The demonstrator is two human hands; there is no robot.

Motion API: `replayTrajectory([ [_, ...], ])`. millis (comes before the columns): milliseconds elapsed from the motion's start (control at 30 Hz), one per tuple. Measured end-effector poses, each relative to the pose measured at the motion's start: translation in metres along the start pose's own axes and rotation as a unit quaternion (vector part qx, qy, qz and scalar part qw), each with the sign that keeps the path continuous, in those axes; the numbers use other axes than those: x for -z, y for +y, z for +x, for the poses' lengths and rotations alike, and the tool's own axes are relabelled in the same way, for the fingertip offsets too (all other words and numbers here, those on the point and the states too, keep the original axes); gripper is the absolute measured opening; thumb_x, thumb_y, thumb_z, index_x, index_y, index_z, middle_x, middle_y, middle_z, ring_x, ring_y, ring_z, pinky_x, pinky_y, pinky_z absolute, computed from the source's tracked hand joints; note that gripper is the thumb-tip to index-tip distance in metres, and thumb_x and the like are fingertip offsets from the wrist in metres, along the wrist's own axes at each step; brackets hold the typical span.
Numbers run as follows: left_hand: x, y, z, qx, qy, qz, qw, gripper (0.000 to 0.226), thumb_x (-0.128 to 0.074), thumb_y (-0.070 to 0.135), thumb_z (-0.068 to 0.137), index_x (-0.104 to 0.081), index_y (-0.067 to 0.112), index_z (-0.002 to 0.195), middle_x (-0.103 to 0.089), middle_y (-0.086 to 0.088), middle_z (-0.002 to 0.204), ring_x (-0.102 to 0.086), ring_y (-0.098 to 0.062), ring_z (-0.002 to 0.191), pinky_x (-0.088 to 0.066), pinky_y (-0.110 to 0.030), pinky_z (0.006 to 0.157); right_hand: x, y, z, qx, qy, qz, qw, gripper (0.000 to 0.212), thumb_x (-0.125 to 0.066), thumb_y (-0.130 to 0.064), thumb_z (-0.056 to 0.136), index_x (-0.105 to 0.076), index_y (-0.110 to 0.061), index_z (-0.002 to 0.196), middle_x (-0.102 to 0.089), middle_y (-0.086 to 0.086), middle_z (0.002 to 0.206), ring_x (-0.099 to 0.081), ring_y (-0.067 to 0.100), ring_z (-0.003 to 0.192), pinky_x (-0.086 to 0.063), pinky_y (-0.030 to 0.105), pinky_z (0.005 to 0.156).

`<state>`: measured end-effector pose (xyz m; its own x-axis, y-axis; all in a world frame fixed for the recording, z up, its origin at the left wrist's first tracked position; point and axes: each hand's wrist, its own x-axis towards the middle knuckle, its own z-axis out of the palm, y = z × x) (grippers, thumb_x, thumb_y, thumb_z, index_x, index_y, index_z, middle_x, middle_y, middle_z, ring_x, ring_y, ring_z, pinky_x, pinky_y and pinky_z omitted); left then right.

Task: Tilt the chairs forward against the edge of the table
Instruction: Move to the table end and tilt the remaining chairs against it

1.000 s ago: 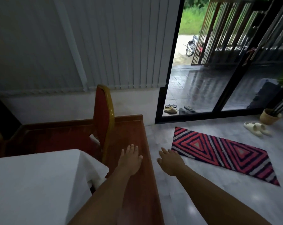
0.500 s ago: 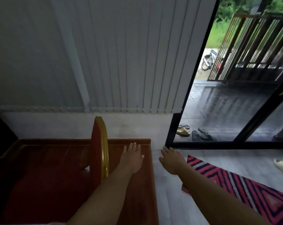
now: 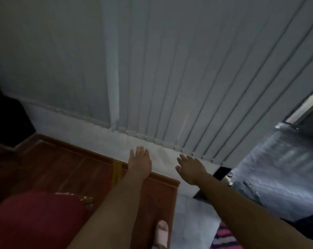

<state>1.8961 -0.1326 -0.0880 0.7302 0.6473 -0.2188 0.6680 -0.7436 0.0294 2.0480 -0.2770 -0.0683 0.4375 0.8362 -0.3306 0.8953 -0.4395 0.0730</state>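
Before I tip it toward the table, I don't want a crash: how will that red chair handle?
The chair probably has some weight: its gold frame looks like metal. The padded seat should give slightly. Tilted, it may slide on the smooth wood floor.

A dim, tilted, somewhat blurred view of an indoor room. Pale grey vertical blinds (image 3: 179,69) fill most of the far wall, their slats ending in a row of small weights just above a low white wall band (image 3: 98,133). Below it, on the left, lies a raised reddish-brown wooden platform (image 3: 62,168) with a moulded border. To its right the floor (image 3: 191,221) is pale grey and glossy. At the near right edge, a corner of a pink and dark striped rug (image 3: 222,239) shows. On the far right, a dark door frame (image 3: 222,172) opens onto what may be wet tiled paving (image 3: 277,168) outside. A dark shape (image 3: 6,121) fills the far left.
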Motion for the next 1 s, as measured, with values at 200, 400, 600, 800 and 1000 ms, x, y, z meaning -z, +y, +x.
replayTrajectory([
  [200, 0.004, -0.050, 0.082, 0.115, -0.022, -0.054, 0.992, 0.055, -0.019, 0.030, 0.103, -0.005, 0.006, 0.150, -0.003, -0.014, 0.160, 0.000, -0.028, 0.147, -0.002, -0.049, 0.119, 0.047, 0.006, 0.143, 0.100, -0.005, -0.045, 0.994, 0.051, -0.022, -0.039, 0.101, -0.032, -0.013, 0.144, -0.029, 0.008, 0.154, -0.033, 0.029, 0.134, -0.029, 0.045, 0.109],
  [400, 0.006, -0.108, 0.118, 0.231, -0.034, -0.114, 0.966, 0.055, -0.020, 0.031, 0.102, -0.005, 0.007, 0.150, -0.004, -0.012, 0.160, 0.000, -0.027, 0.147, -0.002, -0.048, 0.119, 0.074, -0.040, 0.257, 0.212, -0.013, -0.042, 0.976, 0.052, -0.023, -0.041, 0.100, -0.033, -0.014, 0.144, -0.028, 0.007, 0.155, -0.033, 0.030, 0.136, -0.026, 0.045, 0.111],
  [600, 0.003, -0.179, 0.132, 0.341, -0.041, -0.143, 0.928, 0.056, -0.021, 0.033, 0.103, -0.005, 0.007, 0.150, -0.003, -0.013, 0.160, 0.000, -0.027, 0.147, -0.002, -0.047, 0.119, 0.092, -0.123, 0.344, 0.324, -0.027, -0.059, 0.944, 0.053, -0.023, -0.040, 0.101, -0.026, -0.017, 0.148, -0.020, 0.006, 0.159, -0.025, 0.026, 0.142, -0.018, 0.045, 0.116],
  [800, -0.003, -0.253, 0.158, 0.428, -0.039, -0.181, 0.885, 0.057, -0.020, 0.035, 0.103, -0.004, 0.007, 0.150, -0.001, -0.012, 0.160, 0.001, -0.027, 0.147, -0.002, -0.047, 0.119, 0.113, -0.207, 0.410, 0.421, -0.035, -0.092, 0.902, 0.054, -0.023, -0.041, 0.101, -0.025, -0.014, 0.148, -0.017, 0.007, 0.159, -0.022, 0.028, 0.143, -0.020, 0.047, 0.115],
  [1000, -0.004, -0.304, 0.167, 0.485, -0.041, -0.214, 0.847, 0.060, -0.021, 0.037, 0.102, -0.001, 0.008, 0.150, 0.002, -0.011, 0.160, 0.003, -0.026, 0.147, -0.001, -0.046, 0.119, 0.138, -0.285, 0.461, 0.477, -0.022, -0.132, 0.869, 0.054, -0.025, -0.041, 0.101, -0.027, -0.014, 0.147, -0.018, 0.007, 0.159, -0.023, 0.029, 0.142, -0.021, 0.048, 0.114],
])
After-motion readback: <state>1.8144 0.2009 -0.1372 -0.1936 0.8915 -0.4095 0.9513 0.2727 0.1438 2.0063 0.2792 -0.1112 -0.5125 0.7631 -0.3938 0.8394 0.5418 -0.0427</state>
